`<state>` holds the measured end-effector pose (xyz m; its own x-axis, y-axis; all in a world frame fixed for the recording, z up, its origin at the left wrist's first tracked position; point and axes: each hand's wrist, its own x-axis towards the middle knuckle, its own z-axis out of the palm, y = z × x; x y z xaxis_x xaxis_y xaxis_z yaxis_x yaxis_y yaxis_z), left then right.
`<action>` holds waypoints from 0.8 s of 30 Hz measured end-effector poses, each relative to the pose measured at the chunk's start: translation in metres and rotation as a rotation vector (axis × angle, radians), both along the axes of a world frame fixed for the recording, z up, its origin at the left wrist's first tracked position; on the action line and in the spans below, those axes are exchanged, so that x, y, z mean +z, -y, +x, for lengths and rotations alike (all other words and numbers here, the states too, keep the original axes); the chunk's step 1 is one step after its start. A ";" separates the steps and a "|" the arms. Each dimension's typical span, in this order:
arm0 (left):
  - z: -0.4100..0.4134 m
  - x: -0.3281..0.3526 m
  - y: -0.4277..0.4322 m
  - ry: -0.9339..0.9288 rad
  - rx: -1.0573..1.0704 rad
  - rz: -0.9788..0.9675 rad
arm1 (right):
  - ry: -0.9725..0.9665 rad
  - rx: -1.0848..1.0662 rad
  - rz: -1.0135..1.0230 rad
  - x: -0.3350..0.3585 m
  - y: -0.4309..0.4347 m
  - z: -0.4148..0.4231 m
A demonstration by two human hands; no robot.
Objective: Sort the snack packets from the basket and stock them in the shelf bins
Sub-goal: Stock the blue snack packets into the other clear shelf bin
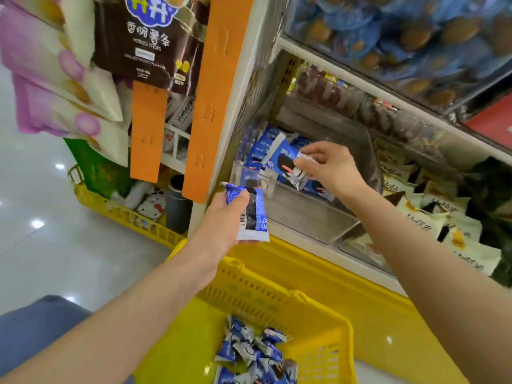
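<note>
My left hand (221, 220) grips a blue and white snack packet (253, 217) just in front of the clear shelf bin (304, 214). Over that bin, my right hand (329, 167) pinches another blue packet (288, 164) by its white end. Several blue packets (263, 151) lie piled at the bin's back left. Below me, the yellow basket (279, 295) holds several more of the same blue packets (255, 356) in a heap.
The neighbouring bin to the right holds cream and yellow packets (432, 214). A bin of blue wrapped snacks (401, 37) sits on the shelf above. Orange hanging strips (207, 106) and hanging bags (144, 40) flank the shelf's left side. A second yellow basket (124, 212) stands on the floor.
</note>
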<state>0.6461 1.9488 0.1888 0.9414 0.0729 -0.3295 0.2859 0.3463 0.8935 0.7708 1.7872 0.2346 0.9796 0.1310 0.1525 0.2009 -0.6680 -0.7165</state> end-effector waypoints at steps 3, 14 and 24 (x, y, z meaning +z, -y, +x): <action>0.007 0.004 -0.007 0.021 0.033 0.000 | -0.180 0.173 -0.249 -0.001 -0.012 0.028; 0.027 0.017 -0.032 0.030 0.124 -0.136 | -0.286 0.371 -0.389 -0.033 -0.046 0.056; 0.027 0.018 -0.034 0.049 0.135 -0.096 | -0.519 0.389 -0.364 -0.024 -0.036 0.034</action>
<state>0.6734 1.9825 0.2065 0.9403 0.1705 -0.2945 0.1874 0.4631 0.8663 0.8053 1.8237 0.2103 0.7867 0.4367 -0.4364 0.1673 -0.8312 -0.5302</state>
